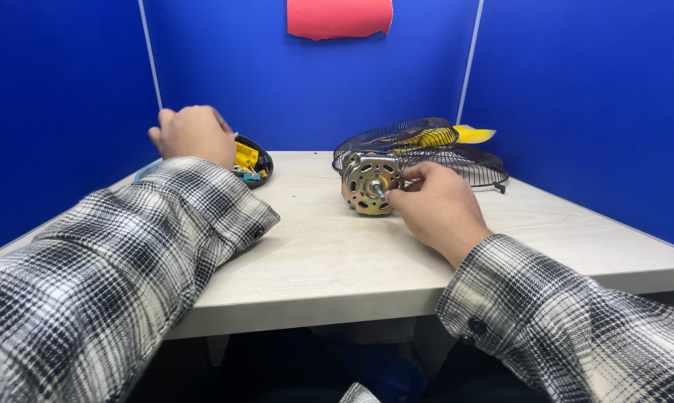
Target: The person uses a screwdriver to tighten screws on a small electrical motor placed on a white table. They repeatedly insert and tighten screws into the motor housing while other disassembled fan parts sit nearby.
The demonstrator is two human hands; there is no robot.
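Right hand: now the right hand sits right of centre in the frame, fingers closed around the shaft end of the fan motor, gripping it.
Fan motor: a brass-coloured metal housing with round holes, lying on its side on the table, at the middle of the frame.
Left hand: the left hand is in the upper left of the frame, curled into a loose fist above the black round housing; whether it holds anything cannot be told.
Black round housing: on the table's far left, with yellow parts and wires inside.
Fan guards: black wire fan guards lie just behind the motor, with a yellow piece among them.
Surroundings: blue partition walls, a red sheet at top centre.
Sleeves: both arms wear black-and-white plaid.
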